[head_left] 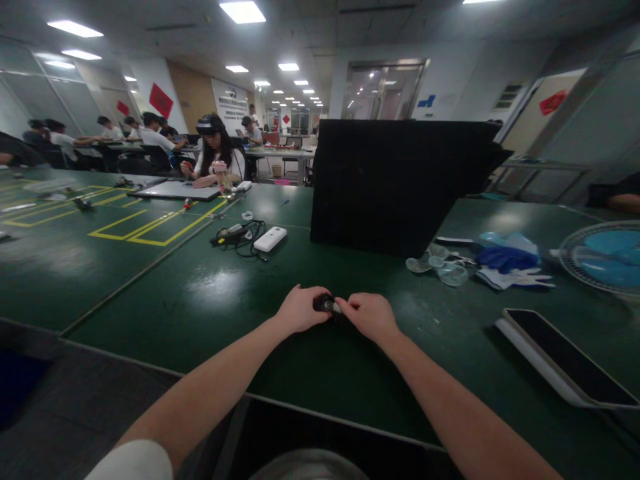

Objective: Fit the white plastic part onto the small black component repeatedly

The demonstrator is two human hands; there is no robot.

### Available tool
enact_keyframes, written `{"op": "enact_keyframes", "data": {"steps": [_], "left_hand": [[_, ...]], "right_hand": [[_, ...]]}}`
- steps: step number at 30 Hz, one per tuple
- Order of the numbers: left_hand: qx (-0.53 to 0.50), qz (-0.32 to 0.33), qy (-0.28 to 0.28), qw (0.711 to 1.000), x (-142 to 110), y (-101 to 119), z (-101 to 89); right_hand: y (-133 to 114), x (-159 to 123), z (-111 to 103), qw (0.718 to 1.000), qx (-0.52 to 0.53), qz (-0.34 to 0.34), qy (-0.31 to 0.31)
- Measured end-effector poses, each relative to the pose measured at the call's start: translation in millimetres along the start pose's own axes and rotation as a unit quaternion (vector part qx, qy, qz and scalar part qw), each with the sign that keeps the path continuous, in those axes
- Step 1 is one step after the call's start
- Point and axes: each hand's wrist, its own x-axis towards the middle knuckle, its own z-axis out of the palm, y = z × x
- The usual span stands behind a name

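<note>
My left hand [303,309] is closed around a small black object [325,303] with a roundish grey part on its face. What kind of object it is, I cannot make out. From the other side my right hand [371,315] is closed, its thumb and fingertips pinching a small pale piece [337,307] against the black object. Whether that piece is joined to it is too small to tell. Both hands are just above the green tabletop [300,373], close to its front edge.
A large black panel [380,187] stands ahead. Left of it lie a white power bank [271,239] and tangled black cables [240,235]. To the right are clear plastic cups [445,270], gloves [510,267], a fan [605,257] and a phone [565,357]. Across the table sits a person [215,150].
</note>
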Motion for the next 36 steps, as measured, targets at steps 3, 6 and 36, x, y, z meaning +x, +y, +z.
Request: {"op": "enact_keyframes", "data": {"steps": [3,6,36], "left_hand": [[0.009,0.011,-0.004,1.000,-1.3,1.5,-1.5],[0.010,0.014,-0.015,1.000,-1.8,2.5,-3.1],[-0.016,-0.019,-0.019,1.000,-2.6,2.1,-4.0]], "right_hand": [[-5.7,0.2,3.4,1.000,-0.002,0.009,-0.030],[-5.6,0.4,-0.7,0.998,0.031,0.031,-0.048],[29.7,-2.2,-14.2,0.984,0.093,0.149,-0.011]]}}
